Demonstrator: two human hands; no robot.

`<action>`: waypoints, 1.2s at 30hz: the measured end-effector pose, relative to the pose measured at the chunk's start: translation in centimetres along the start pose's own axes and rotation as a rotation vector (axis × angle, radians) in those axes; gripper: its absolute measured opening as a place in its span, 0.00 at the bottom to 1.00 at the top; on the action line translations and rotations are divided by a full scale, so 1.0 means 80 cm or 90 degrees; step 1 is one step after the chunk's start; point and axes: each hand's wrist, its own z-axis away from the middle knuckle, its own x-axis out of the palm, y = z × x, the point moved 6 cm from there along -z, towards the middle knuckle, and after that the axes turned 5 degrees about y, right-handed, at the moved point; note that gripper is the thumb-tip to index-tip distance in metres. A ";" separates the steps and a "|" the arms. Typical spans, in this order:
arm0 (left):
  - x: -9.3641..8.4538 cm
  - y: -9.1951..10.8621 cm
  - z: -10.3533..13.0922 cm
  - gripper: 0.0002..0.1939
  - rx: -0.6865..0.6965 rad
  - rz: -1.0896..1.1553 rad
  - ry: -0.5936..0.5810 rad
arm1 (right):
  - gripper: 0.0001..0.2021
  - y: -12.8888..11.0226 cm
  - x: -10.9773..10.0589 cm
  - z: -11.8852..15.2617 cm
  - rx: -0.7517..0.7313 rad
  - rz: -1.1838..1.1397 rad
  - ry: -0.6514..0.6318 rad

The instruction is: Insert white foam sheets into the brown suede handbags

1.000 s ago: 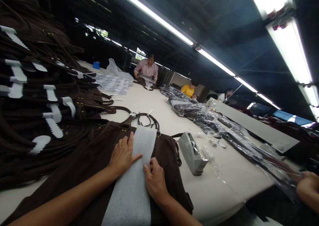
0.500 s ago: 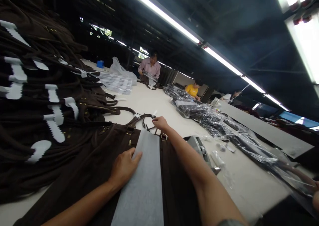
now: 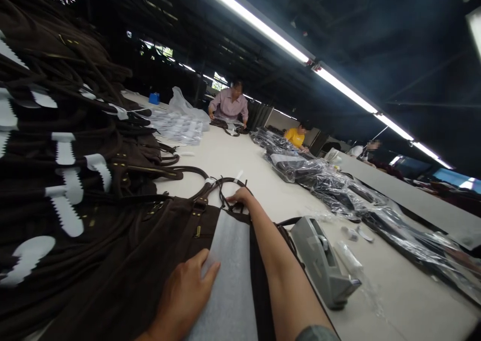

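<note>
A dark brown suede bag lies flat on the white table in front of me. A strip of white tissue paper runs down its middle. My left hand presses flat on the left edge of the paper, fingers together. My right hand reaches forward to the top of the bag and is closed on its thin dark handle straps, where the paper ends.
A tall stack of brown bags with white paper tabs fills the left. A grey tape dispenser stands right of my arm. Plastic-wrapped bags lie in a row at the right. Three people work at the far end, one in pink.
My right hand left the paper near me and reached forward to the handle straps at the bag's top. My left hand stayed on the paper. The view moved closer to the bag.
</note>
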 end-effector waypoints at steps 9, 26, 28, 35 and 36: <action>0.020 -0.011 0.012 0.06 0.027 0.028 -0.056 | 0.08 -0.001 -0.036 0.024 -0.034 -0.055 0.161; -0.010 -0.016 -0.027 0.19 -0.022 0.240 0.074 | 0.20 -0.108 -0.092 0.052 -0.077 -0.481 -0.011; -0.013 -0.017 -0.029 0.18 -0.014 0.266 0.092 | 0.22 -0.117 -0.104 0.091 -0.106 -0.478 -0.061; -0.012 -0.022 -0.039 0.15 -0.001 0.347 0.078 | 0.10 -0.086 -0.106 0.260 -0.259 -0.200 -0.058; -0.011 -0.021 -0.040 0.14 0.005 0.363 0.069 | 0.10 -0.077 -0.099 0.283 -0.262 -0.183 -0.062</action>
